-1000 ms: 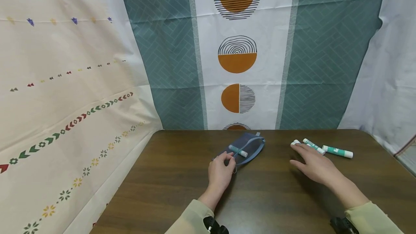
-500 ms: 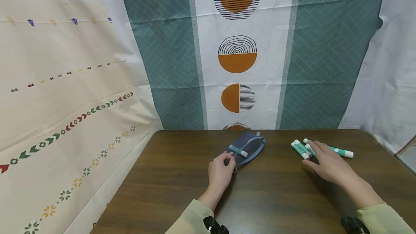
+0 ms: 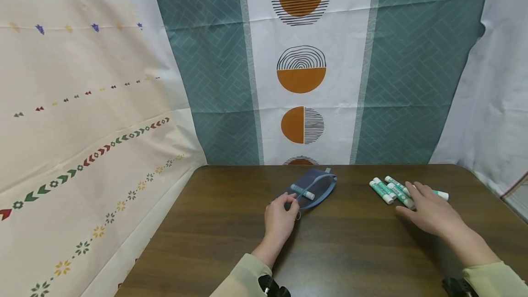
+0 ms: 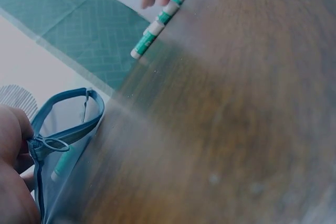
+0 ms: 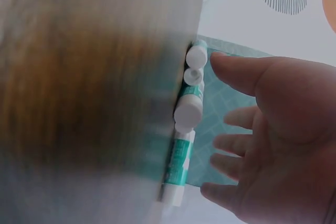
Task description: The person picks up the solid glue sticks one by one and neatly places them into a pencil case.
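Observation:
My left hand [image 3: 280, 219] pinches the edge of a blue see-through zip pouch [image 3: 308, 178], near the ring of its zip pull [image 4: 55, 144]. The pouch mouth gapes, and one white-and-green tube, like a glue stick [image 3: 302, 191], lies in it. My right hand [image 3: 433, 212] hovers with spread fingers over the right side of a group of similar glue sticks [image 3: 401, 196]. In the right wrist view its thumb and fingers are apart with nothing between them, beside a glue stick [image 5: 179, 161]. The hand partly hides the rightmost glue stick [image 3: 442, 195] in the head view.
Both hands work over a brown wooden table [image 3: 338, 251]. A patterned cloth [image 3: 222, 81] hangs behind its far edge, and a cream cloth [image 3: 82, 150] hangs on the left. Each wrist wears a black camera strap [image 3: 272, 285].
My right hand has moved rightward across the glue sticks, uncovering those on the left and covering part of the rightmost one. My left hand and the pouch stay put.

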Demonstrator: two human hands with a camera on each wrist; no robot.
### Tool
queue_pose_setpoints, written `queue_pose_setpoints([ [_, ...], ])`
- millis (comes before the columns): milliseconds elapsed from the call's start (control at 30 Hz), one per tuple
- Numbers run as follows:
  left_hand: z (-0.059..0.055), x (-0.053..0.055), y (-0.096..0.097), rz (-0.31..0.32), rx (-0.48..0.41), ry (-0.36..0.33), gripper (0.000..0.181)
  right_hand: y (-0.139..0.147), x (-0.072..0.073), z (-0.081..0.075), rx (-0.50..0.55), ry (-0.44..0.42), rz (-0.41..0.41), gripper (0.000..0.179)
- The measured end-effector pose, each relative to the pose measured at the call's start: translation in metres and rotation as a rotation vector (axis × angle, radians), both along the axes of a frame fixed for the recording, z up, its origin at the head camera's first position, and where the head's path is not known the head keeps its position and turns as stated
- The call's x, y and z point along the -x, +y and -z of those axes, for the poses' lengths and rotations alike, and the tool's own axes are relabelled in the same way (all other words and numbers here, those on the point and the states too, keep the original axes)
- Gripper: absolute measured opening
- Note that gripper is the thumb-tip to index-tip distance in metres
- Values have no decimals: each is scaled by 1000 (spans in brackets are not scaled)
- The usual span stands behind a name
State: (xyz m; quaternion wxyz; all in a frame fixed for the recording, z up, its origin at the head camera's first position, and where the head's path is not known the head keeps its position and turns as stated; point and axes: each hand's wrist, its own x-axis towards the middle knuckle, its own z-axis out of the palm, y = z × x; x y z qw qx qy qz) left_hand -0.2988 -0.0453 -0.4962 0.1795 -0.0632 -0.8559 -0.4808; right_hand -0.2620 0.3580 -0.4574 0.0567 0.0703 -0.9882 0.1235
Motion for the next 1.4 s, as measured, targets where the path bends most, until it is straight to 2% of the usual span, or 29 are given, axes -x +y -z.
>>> queue_pose_setpoints([
  [433, 1, 0, -1, 12, -16, -14, 10, 7, -2, 4, -23, -25, 23, 84],
  [800, 0, 0, -2, 10, -11, 7, 9, 12, -3, 9, -18, 17, 36, 84],
  [933, 0, -1, -3, 6, -3, 14, 9, 10, -2, 8, -21, 48, 44, 76],
  [1100, 2, -1, -3, 9, -12, -17, 9, 6, -3, 7, -38, 55, 55, 63],
  [1233, 3, -2, -3, 11, -13, -14, 9, 5, -2, 4, -38, 25, 72, 51],
  [1400, 3, -1, -2, 6, -4, -3, 9, 5, 0, -1, -23, -59, 107, 39],
])
